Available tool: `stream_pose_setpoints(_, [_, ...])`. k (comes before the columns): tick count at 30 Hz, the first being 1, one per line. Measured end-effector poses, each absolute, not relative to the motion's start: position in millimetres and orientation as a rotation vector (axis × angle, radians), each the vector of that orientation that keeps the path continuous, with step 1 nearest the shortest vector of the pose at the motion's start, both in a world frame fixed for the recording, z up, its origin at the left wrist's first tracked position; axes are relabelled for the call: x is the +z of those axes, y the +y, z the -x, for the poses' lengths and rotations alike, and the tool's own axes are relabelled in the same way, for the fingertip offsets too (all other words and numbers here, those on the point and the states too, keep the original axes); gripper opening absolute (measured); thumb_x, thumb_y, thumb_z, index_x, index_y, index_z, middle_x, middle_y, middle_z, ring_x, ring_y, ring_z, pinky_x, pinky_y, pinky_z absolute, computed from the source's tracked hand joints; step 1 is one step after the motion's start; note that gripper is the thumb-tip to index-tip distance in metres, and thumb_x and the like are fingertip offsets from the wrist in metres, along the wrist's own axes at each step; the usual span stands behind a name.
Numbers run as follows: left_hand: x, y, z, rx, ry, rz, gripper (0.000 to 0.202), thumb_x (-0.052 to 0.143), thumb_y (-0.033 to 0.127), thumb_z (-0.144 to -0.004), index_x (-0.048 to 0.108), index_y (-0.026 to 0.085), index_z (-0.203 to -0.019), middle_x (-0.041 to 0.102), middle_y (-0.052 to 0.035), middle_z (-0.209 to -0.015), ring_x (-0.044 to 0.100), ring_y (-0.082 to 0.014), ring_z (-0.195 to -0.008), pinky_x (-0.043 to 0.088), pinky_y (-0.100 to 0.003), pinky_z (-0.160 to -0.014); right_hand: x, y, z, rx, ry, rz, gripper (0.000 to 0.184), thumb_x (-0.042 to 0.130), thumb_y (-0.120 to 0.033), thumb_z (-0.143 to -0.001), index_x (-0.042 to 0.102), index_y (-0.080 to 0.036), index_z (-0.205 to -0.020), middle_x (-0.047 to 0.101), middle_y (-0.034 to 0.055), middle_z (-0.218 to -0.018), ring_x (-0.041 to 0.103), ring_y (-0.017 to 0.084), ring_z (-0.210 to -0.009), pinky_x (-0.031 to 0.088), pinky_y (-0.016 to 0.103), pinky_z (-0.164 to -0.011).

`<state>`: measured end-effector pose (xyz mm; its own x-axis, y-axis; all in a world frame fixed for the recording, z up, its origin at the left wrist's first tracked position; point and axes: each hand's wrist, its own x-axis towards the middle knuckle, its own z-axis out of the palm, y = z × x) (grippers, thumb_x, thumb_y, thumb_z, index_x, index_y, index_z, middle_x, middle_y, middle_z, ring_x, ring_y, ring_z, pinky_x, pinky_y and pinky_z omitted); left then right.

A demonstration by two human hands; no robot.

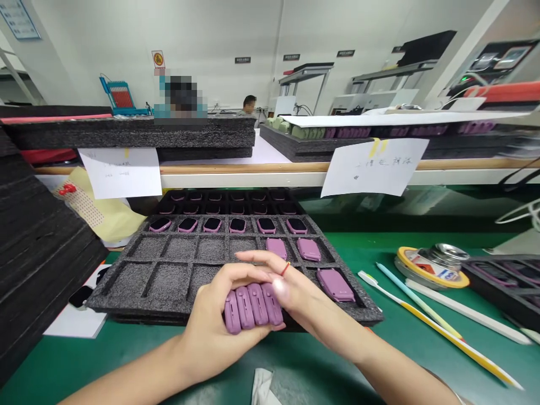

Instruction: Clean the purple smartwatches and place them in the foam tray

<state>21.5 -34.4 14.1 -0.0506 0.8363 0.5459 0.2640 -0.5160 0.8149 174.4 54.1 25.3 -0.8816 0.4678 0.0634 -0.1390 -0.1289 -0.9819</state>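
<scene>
Several purple smartwatch cases (250,308), stacked side by side on edge, are gripped in my left hand (211,320). My right hand (291,292) closes over the right end of the same stack, its thumb on the last case. Both hands are above the near edge of a black foam tray (169,284) with square compartments. Purple watches with dark screens (237,225) fill the farther rows. At the tray's right, purple cases lie with plain sides up, among them a near one (335,284). Part of the near row is hidden behind my hands.
To the right lie a toothbrush (442,323), a pale blue-green stick (417,298), a white strip (468,312) and a yellow tape roll (432,267). Dark foam (42,264) is stacked at left. A shelf edge (236,179) crosses above the tray. A person sits beyond.
</scene>
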Motion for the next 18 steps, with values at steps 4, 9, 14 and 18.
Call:
stream_pose_setpoints(4, [12.7,-34.0,-21.4,1.586,1.100,-1.779,0.046,0.072,0.006,-0.084,0.055,0.030,-0.120,0.071,0.0002,-0.127,0.068,-0.0153,-0.118,0.054,-0.026,-0.103,31.3,48.7,-172.6,2.003,-1.785,0.312,0.034,0.075,-0.044,-0.089,0.061,-0.024,-0.112,0.062,0.0014,-0.107,0.064,0.016,-0.101,0.053,0.028,-0.089])
stream_pose_setpoints(9, [12.3,-35.8,-18.8,1.522,1.194,-1.815,0.054,0.077,0.007,-0.080,0.052,0.032,-0.122,0.074,0.0041,-0.119,0.072,-0.0124,-0.110,0.054,-0.020,-0.099,27.2,42.7,-165.4,1.903,-1.721,0.372,0.036,0.069,-0.054,-0.092,0.058,-0.020,-0.091,0.055,-0.0023,-0.084,0.053,0.011,-0.077,0.048,0.022,-0.073])
stream_pose_setpoints(14, [12.4,-34.5,-16.6,1.457,1.183,-1.938,0.065,0.075,0.002,-0.077,0.050,0.035,-0.127,0.072,0.0064,-0.123,0.071,-0.0113,-0.110,0.054,-0.017,-0.098,21.2,45.7,-168.4,1.911,-1.684,0.286,0.050,0.048,-0.066,-0.099,0.067,-0.020,-0.099,0.064,0.0024,-0.091,0.058,0.016,-0.089,0.048,0.026,-0.079])
stream_pose_setpoints(18, [11.6,-33.1,-17.1,1.454,1.156,-1.928,0.066,0.076,0.002,-0.077,0.050,0.036,-0.127,0.070,0.0056,-0.127,0.070,-0.0124,-0.113,0.054,-0.020,-0.099,17.3,46.7,-171.7,2.008,-1.625,0.239,0.048,0.046,-0.064,-0.100,0.070,-0.023,-0.108,0.070,0.0031,-0.101,0.064,0.019,-0.097,0.049,0.033,-0.093])
